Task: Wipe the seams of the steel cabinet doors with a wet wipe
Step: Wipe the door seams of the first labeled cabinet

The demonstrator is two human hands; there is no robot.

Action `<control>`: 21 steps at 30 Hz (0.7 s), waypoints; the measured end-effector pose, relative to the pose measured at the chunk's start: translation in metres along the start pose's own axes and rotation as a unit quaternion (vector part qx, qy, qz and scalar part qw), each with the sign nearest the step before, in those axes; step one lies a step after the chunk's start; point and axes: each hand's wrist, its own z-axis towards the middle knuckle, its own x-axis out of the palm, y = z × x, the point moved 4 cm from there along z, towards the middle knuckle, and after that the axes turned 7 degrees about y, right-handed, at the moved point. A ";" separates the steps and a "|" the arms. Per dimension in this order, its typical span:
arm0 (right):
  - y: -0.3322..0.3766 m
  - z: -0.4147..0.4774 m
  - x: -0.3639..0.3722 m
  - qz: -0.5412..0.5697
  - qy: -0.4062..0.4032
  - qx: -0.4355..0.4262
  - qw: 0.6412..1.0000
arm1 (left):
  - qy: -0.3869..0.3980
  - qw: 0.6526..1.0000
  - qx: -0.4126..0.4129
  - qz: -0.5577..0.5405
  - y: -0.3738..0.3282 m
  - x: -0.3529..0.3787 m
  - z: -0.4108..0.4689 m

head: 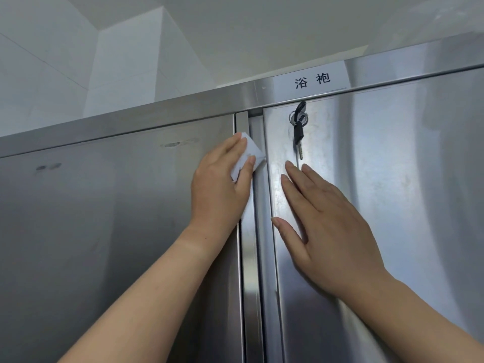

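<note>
A steel cabinet fills the view, with a left door (104,218) and a right door (392,179). Between them runs a vertical seam (255,258) from the top rail downward. My left hand (220,189) presses a folded white wet wipe (66,153) against the upper part of that seam, near the top corner of the left door. My right hand (327,231) lies flat and open on the right door, fingers spread, just right of the seam and below the lock.
A bunch of keys (298,127) hangs from the lock at the top of the right door. A white label (311,79) with two black characters sits on the top rail. White wall and ceiling lie above the cabinet.
</note>
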 end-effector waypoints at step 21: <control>0.000 -0.001 0.001 -0.002 -0.004 -0.001 1.000 | -0.023 0.998 0.028 -0.055 0.013 -0.006 0.040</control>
